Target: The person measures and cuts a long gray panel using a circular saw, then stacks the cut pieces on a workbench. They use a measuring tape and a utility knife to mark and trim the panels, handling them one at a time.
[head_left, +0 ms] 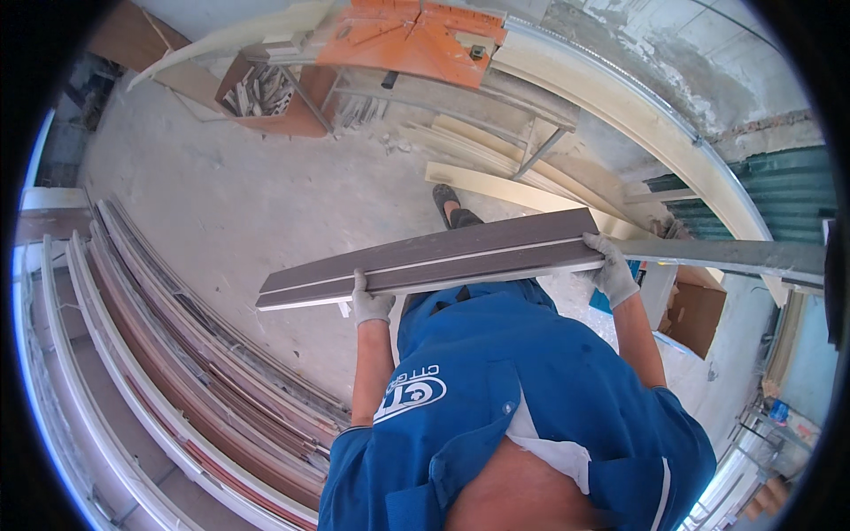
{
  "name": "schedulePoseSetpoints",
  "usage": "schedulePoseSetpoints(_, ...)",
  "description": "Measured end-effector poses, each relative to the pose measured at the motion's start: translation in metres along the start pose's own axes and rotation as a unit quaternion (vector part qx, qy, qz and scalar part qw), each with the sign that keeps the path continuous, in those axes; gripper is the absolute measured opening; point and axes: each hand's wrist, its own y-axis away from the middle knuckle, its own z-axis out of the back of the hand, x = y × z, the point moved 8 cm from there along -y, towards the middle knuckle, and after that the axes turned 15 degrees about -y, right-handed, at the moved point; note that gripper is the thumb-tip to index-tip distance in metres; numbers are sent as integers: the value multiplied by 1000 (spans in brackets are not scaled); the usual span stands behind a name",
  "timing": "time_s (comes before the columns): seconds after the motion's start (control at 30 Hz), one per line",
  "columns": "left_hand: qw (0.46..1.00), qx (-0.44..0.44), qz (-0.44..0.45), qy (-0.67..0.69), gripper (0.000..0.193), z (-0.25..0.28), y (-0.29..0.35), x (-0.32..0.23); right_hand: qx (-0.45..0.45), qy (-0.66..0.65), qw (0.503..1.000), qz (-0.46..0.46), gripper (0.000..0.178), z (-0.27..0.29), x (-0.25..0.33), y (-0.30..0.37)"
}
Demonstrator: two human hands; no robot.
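Two long dark brown boards with pale edges [443,251] lie side by side across the front of my body. Their left end tapers away from me, and the right end is a little higher in the picture. My left hand [371,301], in a pale work glove, grips the near edge left of the middle. At the right end my gloved right hand [613,272] is closed round the boards' corner. The undersides, and the fingers beneath them, are hidden. Whether the boards are joined I cannot tell.
Long mouldings [190,354] are stacked along the left. Ahead stands a bench with an orange top [398,44], beside a box of offcuts [301,119]. Cream strips [496,181] lie beyond my foot. An open cardboard box [695,310] and a metal bar [735,257] are at right.
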Motion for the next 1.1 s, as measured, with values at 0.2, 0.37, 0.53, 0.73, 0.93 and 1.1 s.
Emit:
schedulePoseSetpoints(0.2, 999, 38, -21, 4, 37, 6, -24, -10, -11, -12, 1000, 8, 27, -10, 2, -9)
schedulePoseSetpoints(0.37, 1000, 19, -10, -11, 42, 4, -25, -10, -26, -29, 999, 11, 31, -4, -1, -5)
schedulePoseSetpoints(0.53, 993, 93, -28, -61, 41, -13, -13, -4, -21, -55, 998, 7, 41, 28, -6, 11)
schedulePoseSetpoints(0.73, 988, 88, 26, -127, 37, -48, 22, 39, -53, -74, 995, 44, 46, 105, -23, 67)
schedulePoseSetpoints(0.93, 952, 140, 86, -257, 41, -91, 48, 156, -119, -85, 984, 105, 52, 217, -52, 187)
schedulePoseSetpoints(1.1, 883, 179, 209, -380, 46, -48, 97, 336, -277, -43, 935, 217, 58, 328, -86, 353)
